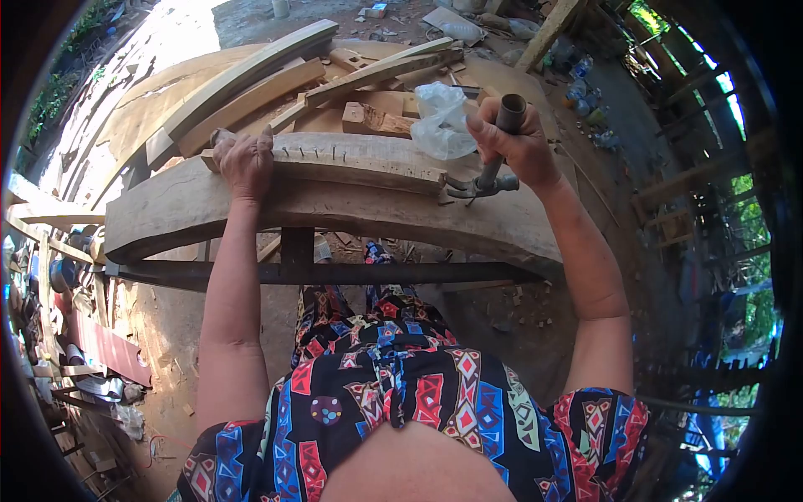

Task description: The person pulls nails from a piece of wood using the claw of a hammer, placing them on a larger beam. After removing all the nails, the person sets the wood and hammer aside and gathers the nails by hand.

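The head of the dark metal claw hammer (pixel 489 180) is partly hidden behind the end of the pale, curved wooden slat studded with a row of nails (pixel 360 161), so its contact is hard to make out. The right hand (pixel 514 142) is fisted around the hammer's tubular handle. The left hand (pixel 244 163) presses flat, fingers together, on the slat's left end. The slat lies along the near edge of a thick, rough-sawn curved plank (pixel 192 209). A crumpled clear plastic bag (pixel 442 121) sits behind it.

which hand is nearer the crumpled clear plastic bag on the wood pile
Right. The right hand, gripping a grey metal hammer handle, sits just beside the crumpled clear plastic bag. The left hand rests on the nail-studded wooden plank, far across from the bag.
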A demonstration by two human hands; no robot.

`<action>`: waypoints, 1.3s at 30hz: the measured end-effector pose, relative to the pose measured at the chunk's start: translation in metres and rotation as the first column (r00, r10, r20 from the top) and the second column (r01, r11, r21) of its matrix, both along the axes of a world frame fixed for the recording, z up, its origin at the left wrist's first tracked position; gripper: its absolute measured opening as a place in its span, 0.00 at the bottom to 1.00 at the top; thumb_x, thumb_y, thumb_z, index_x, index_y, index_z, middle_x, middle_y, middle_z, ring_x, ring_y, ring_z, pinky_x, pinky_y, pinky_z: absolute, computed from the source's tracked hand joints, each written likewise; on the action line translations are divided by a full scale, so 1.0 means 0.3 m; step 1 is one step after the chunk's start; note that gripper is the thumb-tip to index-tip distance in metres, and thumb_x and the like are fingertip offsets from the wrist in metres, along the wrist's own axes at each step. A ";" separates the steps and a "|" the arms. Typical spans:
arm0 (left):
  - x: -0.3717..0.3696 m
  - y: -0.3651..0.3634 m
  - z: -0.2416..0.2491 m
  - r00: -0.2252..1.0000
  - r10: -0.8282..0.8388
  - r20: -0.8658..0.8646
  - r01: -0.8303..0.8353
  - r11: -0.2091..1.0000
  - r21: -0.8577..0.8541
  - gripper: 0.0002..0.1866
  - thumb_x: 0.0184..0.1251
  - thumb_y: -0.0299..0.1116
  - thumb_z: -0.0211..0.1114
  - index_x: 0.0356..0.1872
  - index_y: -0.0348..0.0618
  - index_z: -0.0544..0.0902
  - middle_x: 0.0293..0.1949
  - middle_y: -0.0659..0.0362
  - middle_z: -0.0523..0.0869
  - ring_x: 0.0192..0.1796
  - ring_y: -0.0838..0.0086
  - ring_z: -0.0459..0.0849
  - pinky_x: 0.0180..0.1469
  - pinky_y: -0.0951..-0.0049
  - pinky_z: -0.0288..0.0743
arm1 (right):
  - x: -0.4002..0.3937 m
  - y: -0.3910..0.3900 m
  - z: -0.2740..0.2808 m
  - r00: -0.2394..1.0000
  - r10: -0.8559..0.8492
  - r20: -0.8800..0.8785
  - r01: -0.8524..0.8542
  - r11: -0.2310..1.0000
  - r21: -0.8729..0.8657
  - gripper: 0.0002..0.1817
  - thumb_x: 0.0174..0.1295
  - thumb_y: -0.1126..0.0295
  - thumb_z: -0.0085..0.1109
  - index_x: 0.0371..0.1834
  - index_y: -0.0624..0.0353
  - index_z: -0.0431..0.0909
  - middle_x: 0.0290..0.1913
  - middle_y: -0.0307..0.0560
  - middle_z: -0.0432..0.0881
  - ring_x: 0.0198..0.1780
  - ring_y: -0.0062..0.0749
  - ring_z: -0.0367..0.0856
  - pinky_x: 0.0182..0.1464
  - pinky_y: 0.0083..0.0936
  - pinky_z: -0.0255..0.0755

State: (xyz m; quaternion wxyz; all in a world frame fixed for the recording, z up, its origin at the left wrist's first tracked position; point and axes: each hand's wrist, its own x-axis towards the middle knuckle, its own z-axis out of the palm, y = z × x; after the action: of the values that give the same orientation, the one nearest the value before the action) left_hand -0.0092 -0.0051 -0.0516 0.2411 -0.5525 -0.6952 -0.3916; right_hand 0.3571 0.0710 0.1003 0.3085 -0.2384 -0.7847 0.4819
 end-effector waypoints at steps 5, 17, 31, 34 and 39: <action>0.009 -0.001 0.012 1.000 0.005 0.017 -0.005 1.000 -0.019 0.24 0.68 0.49 0.50 0.15 0.48 0.79 0.22 0.59 0.79 0.32 0.61 0.75 0.47 0.65 0.60 | 0.039 0.028 0.007 0.969 -0.078 -0.236 0.050 0.991 -0.122 0.15 0.60 0.61 0.64 0.23 0.58 0.75 0.15 0.35 0.72 0.18 0.16 0.71 0.21 0.16 0.64; 0.019 -0.006 0.022 0.999 0.047 0.017 -0.046 0.997 -0.055 0.22 0.66 0.49 0.52 0.17 0.51 0.81 0.22 0.62 0.80 0.34 0.65 0.76 0.48 0.65 0.60 | 0.331 0.237 0.005 0.755 -0.214 -0.620 -0.129 0.879 -0.460 0.22 0.65 0.49 0.52 0.21 0.52 0.72 0.15 0.32 0.59 0.20 0.22 0.61 0.29 0.24 0.58; 0.016 -0.005 0.019 0.997 0.079 0.013 -0.078 0.996 -0.038 0.22 0.65 0.50 0.52 0.18 0.50 0.83 0.23 0.61 0.80 0.35 0.64 0.76 0.48 0.63 0.60 | -0.219 0.045 0.159 0.895 -0.270 -0.355 0.135 0.922 -0.362 0.19 0.60 0.59 0.63 0.19 0.55 0.68 0.14 0.36 0.65 0.15 0.23 0.66 0.21 0.24 0.64; 0.025 -0.008 0.032 0.997 0.046 0.058 -0.044 0.999 -0.031 0.22 0.65 0.50 0.53 0.17 0.49 0.83 0.22 0.61 0.80 0.35 0.64 0.76 0.49 0.63 0.60 | -0.356 0.017 0.153 0.934 -0.157 -0.321 0.091 0.973 -0.212 0.18 0.58 0.61 0.66 0.18 0.56 0.71 0.14 0.36 0.70 0.12 0.18 0.68 0.15 0.19 0.62; 0.025 -0.012 0.035 0.997 0.043 0.063 -0.042 0.999 -0.020 0.22 0.64 0.50 0.54 0.16 0.48 0.82 0.22 0.61 0.80 0.34 0.64 0.76 0.49 0.63 0.60 | -0.506 -0.008 0.126 0.982 -0.104 -0.155 0.091 0.992 -0.089 0.16 0.61 0.63 0.63 0.19 0.56 0.71 0.14 0.34 0.68 0.13 0.16 0.65 0.16 0.18 0.60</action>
State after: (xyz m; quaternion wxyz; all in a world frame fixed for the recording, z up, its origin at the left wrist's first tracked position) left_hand -0.0017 -0.0086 -0.0411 0.2220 -0.5272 -0.7178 -0.3970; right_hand 0.2054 0.0687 0.1380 0.3837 -0.2497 -0.7246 0.5152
